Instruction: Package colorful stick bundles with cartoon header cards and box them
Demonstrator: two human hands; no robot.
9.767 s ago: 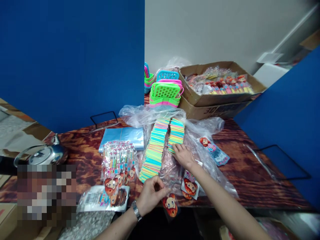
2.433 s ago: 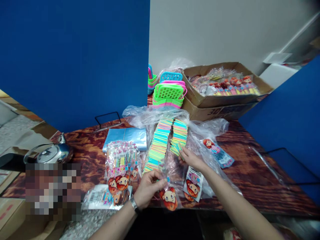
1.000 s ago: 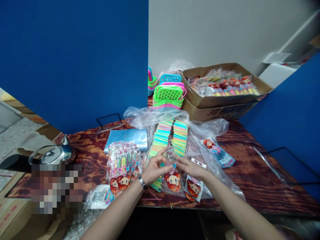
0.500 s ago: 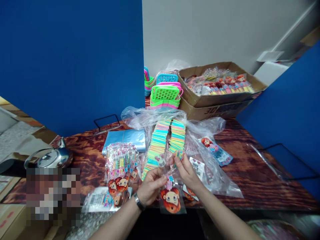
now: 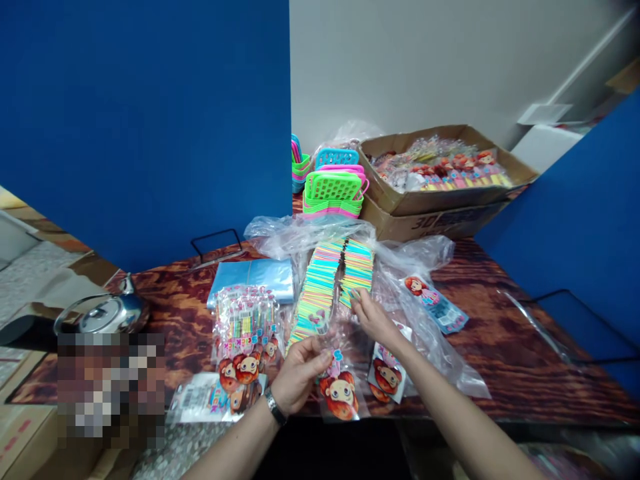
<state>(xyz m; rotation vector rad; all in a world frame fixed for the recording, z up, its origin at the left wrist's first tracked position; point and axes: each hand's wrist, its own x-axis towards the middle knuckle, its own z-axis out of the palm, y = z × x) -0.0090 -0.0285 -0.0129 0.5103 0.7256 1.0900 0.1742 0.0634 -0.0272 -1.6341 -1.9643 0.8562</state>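
Note:
My left hand [image 5: 303, 373] pinches a clear plastic bag [image 5: 340, 397] printed with a red-haired cartoon figure, its printed top reaching over the sticks. My right hand [image 5: 370, 317] is closed at the near end of the right row of thin coloured sticks [image 5: 357, 267], with a few green and blue stick ends showing at its fingertips. A longer row of sticks [image 5: 317, 280] lies to the left, on a sheet of clear plastic. Below my right forearm, a printed card [image 5: 387, 375] with a similar figure rests on the table.
Filled printed bags [image 5: 245, 333] are piled on the left, in front of a blue plastic stack [image 5: 260, 279]. Further left stands a metal kettle [image 5: 107, 313]. Behind are coloured plastic baskets [image 5: 333, 190] and an open carton [image 5: 445, 197] of packed bags. Another printed bag [image 5: 435, 303] lies right.
My right hand has moved away from the bag, slightly up and right, to the right row of sticks. My left hand still holds the bag in nearly the same place.

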